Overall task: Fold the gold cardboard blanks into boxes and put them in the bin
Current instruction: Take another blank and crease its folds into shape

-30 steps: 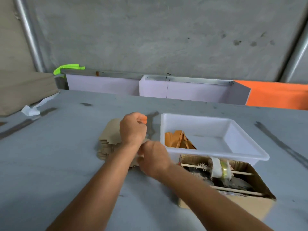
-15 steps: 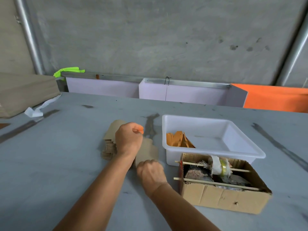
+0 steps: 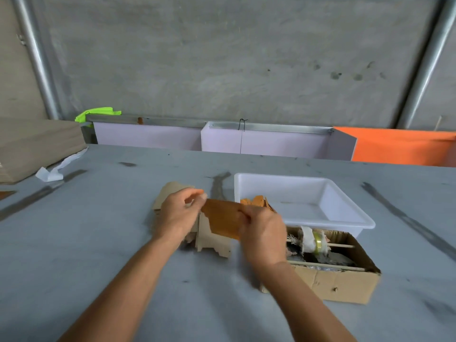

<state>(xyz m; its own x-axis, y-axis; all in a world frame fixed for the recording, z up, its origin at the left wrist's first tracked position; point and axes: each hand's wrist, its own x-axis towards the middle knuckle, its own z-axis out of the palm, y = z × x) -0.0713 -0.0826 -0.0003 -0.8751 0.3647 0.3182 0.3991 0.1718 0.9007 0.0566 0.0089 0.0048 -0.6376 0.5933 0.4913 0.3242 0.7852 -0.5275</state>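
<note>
A gold cardboard blank [image 3: 223, 218] is held up above the table between both hands, its gold face toward me. My left hand [image 3: 179, 214] pinches its left top corner. My right hand [image 3: 262, 229] grips its right edge. Below the hands lies a stack of flat blanks [image 3: 170, 191], tan side up, with one blank [image 3: 212, 243] sticking out toward me. The white plastic bin [image 3: 345, 213] stands right of the hands, with folded gold boxes [image 3: 256, 201] in its near left corner.
A brown cardboard box [image 3: 343, 285] with sticks, cloth and a tape roll sits in front of the bin. Large tan boards [image 3: 34, 144] and a crumpled white paper [image 3: 54, 171] lie at the far left. Lilac panels and an orange sheet line the far edge.
Both hands have lifted one blank off the stack and turned its gold face up. My right hand moved up and to the right to take its right edge.
</note>
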